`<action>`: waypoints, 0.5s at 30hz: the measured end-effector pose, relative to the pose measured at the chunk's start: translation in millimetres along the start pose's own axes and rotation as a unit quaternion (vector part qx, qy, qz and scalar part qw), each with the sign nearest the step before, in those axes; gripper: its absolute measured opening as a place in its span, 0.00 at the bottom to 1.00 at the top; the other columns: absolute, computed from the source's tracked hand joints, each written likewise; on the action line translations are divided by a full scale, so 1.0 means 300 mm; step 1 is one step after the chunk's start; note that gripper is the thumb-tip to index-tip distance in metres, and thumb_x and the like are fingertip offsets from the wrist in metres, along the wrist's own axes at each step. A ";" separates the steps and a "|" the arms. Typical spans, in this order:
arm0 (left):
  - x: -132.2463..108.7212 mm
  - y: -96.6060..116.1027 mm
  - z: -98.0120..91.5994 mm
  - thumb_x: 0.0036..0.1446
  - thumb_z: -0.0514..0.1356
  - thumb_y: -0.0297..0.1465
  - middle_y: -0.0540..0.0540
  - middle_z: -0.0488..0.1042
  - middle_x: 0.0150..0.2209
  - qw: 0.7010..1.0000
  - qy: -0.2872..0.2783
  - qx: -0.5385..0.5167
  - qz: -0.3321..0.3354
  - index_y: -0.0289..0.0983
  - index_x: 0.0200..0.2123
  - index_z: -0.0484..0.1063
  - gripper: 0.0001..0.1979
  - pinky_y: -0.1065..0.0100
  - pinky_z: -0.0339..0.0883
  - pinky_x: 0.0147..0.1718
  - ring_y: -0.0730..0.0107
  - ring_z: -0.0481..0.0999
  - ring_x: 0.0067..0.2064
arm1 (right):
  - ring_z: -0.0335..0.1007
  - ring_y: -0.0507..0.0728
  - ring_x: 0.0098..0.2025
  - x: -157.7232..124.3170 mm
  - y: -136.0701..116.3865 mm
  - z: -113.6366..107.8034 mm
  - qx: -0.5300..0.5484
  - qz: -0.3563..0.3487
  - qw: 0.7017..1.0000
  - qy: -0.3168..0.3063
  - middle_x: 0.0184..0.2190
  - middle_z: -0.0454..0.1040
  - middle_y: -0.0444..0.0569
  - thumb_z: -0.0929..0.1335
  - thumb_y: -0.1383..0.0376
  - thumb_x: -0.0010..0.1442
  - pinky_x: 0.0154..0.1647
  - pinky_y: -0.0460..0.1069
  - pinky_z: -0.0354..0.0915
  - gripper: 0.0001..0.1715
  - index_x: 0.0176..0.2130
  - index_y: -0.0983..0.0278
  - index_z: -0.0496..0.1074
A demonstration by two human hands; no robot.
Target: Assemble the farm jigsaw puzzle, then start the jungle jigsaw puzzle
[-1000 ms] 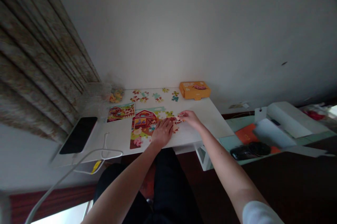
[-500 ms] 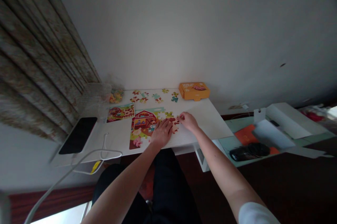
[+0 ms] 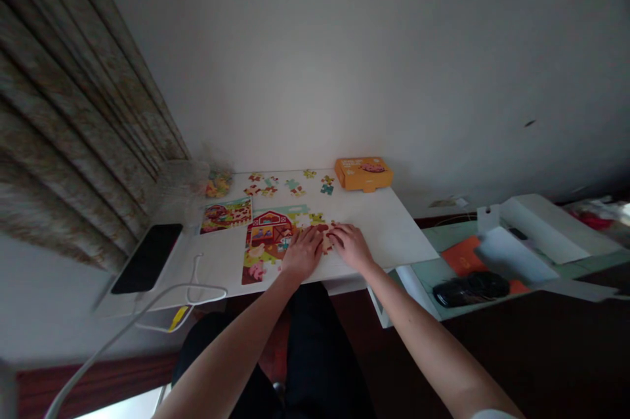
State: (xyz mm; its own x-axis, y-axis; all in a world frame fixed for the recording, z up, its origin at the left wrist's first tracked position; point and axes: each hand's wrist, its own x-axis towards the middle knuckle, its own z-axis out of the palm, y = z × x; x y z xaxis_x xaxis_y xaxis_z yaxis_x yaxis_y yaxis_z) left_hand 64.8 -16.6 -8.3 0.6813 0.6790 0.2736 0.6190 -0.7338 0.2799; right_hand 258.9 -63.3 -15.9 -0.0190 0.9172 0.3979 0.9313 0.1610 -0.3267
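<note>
A partly assembled jigsaw puzzle (image 3: 268, 232) with a red barn, a pig and a farmer lies on the white table. My left hand (image 3: 302, 253) rests flat across its right part, fingers stretched out over the pieces. At the puzzle's right edge, my right hand (image 3: 350, 247) has its curled fingertips on a brownish puzzle piece (image 3: 332, 227), which they partly hide. The two hands are close together. Left of the puzzle lies a picture card (image 3: 225, 214) with a similar farm scene. Several loose puzzle pieces (image 3: 295, 187) are scattered behind it.
An orange box (image 3: 364, 174) stands at the table's back right. At the left are a black phone (image 3: 147, 258), a white cable (image 3: 197, 286), a clear plastic container (image 3: 182, 186) and a bag of pieces (image 3: 219, 182). A lower glass shelf (image 3: 423, 268) holds an open white box (image 3: 516, 255).
My right hand has moved slightly left and down, bringing its fingers onto the puzzle's right edge with the piece. My left hand has stayed on the puzzle. The view has shifted slightly.
</note>
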 end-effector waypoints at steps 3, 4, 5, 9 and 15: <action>0.001 0.000 0.000 0.72 0.50 0.34 0.40 0.70 0.65 1.000 -0.008 0.000 -0.004 0.41 0.61 0.71 0.19 0.46 0.58 0.67 0.54 0.66 0.68 | 0.71 0.62 0.52 0.006 -0.015 -0.004 -0.023 0.006 1.000 -0.011 0.51 0.79 0.52 0.68 0.65 0.68 0.52 0.55 0.65 0.09 0.44 0.59 0.80; 0.002 -0.002 0.000 0.72 0.50 0.34 0.40 0.70 0.65 1.000 -0.011 -0.002 -0.006 0.41 0.61 0.71 0.19 0.46 0.58 0.67 0.54 0.65 0.68 | 0.71 0.62 0.52 0.009 -0.018 -0.004 -0.026 0.008 1.000 -0.013 0.50 0.79 0.52 0.68 0.65 0.68 0.52 0.55 0.65 0.09 0.44 0.59 0.80; 0.002 -0.004 -0.001 0.72 0.50 0.34 0.40 0.69 0.65 1.000 -0.014 -0.006 -0.007 0.41 0.61 0.71 0.19 0.46 0.58 0.67 0.54 0.65 0.68 | 0.71 0.62 0.52 0.013 -0.020 -0.005 -0.029 0.010 0.999 -0.015 0.50 0.79 0.52 0.68 0.65 0.68 0.51 0.55 0.65 0.09 0.43 0.59 0.80; 0.006 -0.022 -0.007 0.70 0.53 0.34 0.42 0.69 0.65 0.999 -0.024 -0.044 -0.004 0.42 0.59 0.72 0.18 0.47 0.56 0.68 0.56 0.65 0.68 | 0.70 0.61 0.52 0.018 -0.022 -0.007 -0.025 0.010 1.000 -0.016 0.48 0.79 0.52 0.69 0.65 0.67 0.51 0.55 0.64 0.08 0.43 0.59 0.80; 0.018 -0.066 -0.022 0.70 0.53 0.35 0.42 0.76 0.59 0.991 -0.019 -0.130 -0.003 0.41 0.52 0.78 0.15 0.54 0.60 0.66 0.62 0.72 0.63 | 0.70 0.62 0.54 0.020 -0.025 -0.011 -0.004 0.013 0.999 -0.030 0.50 0.78 0.53 0.69 0.63 0.67 0.55 0.57 0.62 0.08 0.43 0.59 0.79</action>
State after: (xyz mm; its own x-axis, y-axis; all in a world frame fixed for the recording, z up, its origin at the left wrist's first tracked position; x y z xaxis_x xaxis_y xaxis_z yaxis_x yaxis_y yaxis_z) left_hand 53.8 1.7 -6.4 0.6957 0.6780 0.2373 0.5047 -0.6964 0.5102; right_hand 252.9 -60.2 -8.0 -0.0167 0.9411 0.3376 0.9349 0.1344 -0.3284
